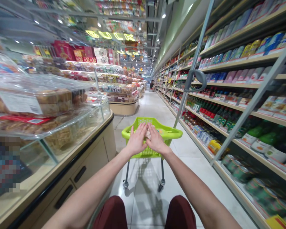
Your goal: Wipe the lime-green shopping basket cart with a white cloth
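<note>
A lime-green shopping cart (173,135) stands just ahead of me, its plastic basket carried on thin grey legs with casters. Above the near side of the basket, my left hand (137,139) lies palm down with its fingers stretched forward and the thumb apart. My right hand (155,140) mirrors it close by, the fingertips of both hands nearly meeting. Neither hand is wrapped round anything; whether the palms touch the basket's rim cannot be made out. A pale item and something yellowish show in the basket past my fingers, mostly hidden.
To the left runs a display counter (92,152) with clear packs of baked goods (50,98). Tall shelves (228,84) of bottles and cans line the right, with a slanted metal rail (193,60) in front. The tiled aisle (146,101) leads toward a distant person (152,84).
</note>
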`<move>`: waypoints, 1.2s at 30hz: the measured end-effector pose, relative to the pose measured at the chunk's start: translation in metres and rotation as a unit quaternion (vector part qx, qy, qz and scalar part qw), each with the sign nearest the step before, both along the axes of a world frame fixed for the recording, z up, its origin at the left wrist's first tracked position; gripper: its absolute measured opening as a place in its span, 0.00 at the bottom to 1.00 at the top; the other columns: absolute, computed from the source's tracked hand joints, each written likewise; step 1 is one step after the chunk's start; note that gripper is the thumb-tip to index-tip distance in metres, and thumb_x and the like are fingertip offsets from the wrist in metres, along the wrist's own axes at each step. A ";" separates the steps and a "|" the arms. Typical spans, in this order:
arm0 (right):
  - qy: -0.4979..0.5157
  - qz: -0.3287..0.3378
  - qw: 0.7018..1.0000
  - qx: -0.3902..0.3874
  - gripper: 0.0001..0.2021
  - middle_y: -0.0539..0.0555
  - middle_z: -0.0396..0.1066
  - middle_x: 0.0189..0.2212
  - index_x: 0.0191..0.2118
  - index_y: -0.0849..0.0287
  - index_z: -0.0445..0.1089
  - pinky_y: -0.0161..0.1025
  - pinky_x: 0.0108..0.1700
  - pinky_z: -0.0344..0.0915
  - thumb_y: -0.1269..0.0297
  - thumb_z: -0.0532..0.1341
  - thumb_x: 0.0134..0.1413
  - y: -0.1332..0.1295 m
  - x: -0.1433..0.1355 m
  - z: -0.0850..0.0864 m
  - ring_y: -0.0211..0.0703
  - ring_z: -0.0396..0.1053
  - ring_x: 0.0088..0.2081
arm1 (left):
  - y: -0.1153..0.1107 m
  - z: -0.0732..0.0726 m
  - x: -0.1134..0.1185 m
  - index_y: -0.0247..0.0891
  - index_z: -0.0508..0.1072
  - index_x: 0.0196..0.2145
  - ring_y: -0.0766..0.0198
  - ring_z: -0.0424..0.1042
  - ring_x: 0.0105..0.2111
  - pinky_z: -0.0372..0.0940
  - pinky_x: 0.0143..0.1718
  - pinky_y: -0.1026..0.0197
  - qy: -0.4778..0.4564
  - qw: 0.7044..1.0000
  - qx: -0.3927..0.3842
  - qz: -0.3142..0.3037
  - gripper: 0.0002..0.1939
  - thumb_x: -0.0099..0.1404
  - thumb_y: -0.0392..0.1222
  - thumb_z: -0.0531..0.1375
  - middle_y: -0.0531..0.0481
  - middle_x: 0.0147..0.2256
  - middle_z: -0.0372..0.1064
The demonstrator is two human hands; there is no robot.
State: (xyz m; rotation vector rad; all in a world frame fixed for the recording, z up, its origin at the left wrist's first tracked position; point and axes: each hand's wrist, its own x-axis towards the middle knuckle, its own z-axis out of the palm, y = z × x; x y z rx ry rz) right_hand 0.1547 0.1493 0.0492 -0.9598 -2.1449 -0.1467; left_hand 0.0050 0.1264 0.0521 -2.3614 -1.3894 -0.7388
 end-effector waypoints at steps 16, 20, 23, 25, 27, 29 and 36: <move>0.103 -0.205 0.973 0.028 0.30 0.62 0.53 0.57 0.60 0.62 0.43 0.55 0.56 0.47 0.63 0.50 0.53 -0.012 0.053 -0.016 0.50 0.50 0.58 | 0.009 -0.003 -0.011 0.43 0.54 0.57 0.58 0.56 0.55 0.39 0.58 0.42 -0.014 0.999 -0.026 0.014 0.28 0.58 0.35 0.50 0.46 0.57 0.55; 0.097 -0.229 0.969 0.013 0.27 0.62 0.53 0.57 0.60 0.62 0.46 0.56 0.57 0.45 0.64 0.49 0.53 -0.010 0.047 -0.021 0.50 0.49 0.58 | 0.006 -0.005 -0.033 0.41 0.56 0.55 0.57 0.57 0.55 0.41 0.57 0.42 -0.040 0.996 -0.022 0.071 0.26 0.58 0.35 0.50 0.44 0.55 0.58; 0.062 -0.202 0.977 0.010 0.26 0.62 0.53 0.57 0.59 0.63 0.48 0.56 0.57 0.43 0.65 0.49 0.53 -0.012 0.029 -0.028 0.49 0.48 0.58 | 0.000 -0.012 -0.016 0.40 0.55 0.56 0.57 0.53 0.57 0.41 0.57 0.43 -0.024 0.999 -0.007 0.039 0.27 0.58 0.35 0.50 0.43 0.57 0.54; 0.037 -0.176 0.984 0.019 0.26 0.62 0.53 0.57 0.59 0.63 0.49 0.56 0.58 0.42 0.65 0.49 0.53 -0.015 0.019 -0.031 0.50 0.48 0.59 | -0.002 -0.016 -0.002 0.40 0.54 0.57 0.57 0.51 0.57 0.40 0.58 0.43 -0.014 1.000 0.003 0.018 0.28 0.58 0.35 0.50 0.43 0.58 0.51; 0.024 -0.167 0.985 0.027 0.26 0.62 0.53 0.57 0.59 0.63 0.49 0.56 0.58 0.41 0.66 0.50 0.53 -0.017 0.015 -0.032 0.50 0.47 0.59 | -0.003 -0.018 0.001 0.41 0.54 0.57 0.57 0.52 0.57 0.38 0.58 0.43 -0.008 1.000 0.007 0.011 0.28 0.58 0.35 0.50 0.43 0.58 0.51; 0.024 -0.181 0.983 0.031 0.26 0.62 0.53 0.57 0.59 0.63 0.49 0.56 0.58 0.41 0.66 0.50 0.53 -0.016 0.018 -0.032 0.50 0.47 0.59 | -0.003 -0.019 -0.012 0.42 0.54 0.57 0.57 0.54 0.56 0.36 0.58 0.42 -0.007 1.000 0.008 0.021 0.28 0.58 0.34 0.49 0.43 0.57 0.53; 0.030 -0.225 0.973 0.028 0.25 0.62 0.53 0.57 0.58 0.63 0.51 0.57 0.57 0.40 0.66 0.49 0.54 -0.013 0.036 -0.036 0.51 0.47 0.59 | -0.002 -0.023 -0.060 0.41 0.55 0.56 0.57 0.56 0.55 0.36 0.57 0.40 -0.046 0.991 0.029 0.123 0.26 0.59 0.35 0.48 0.43 0.57 0.53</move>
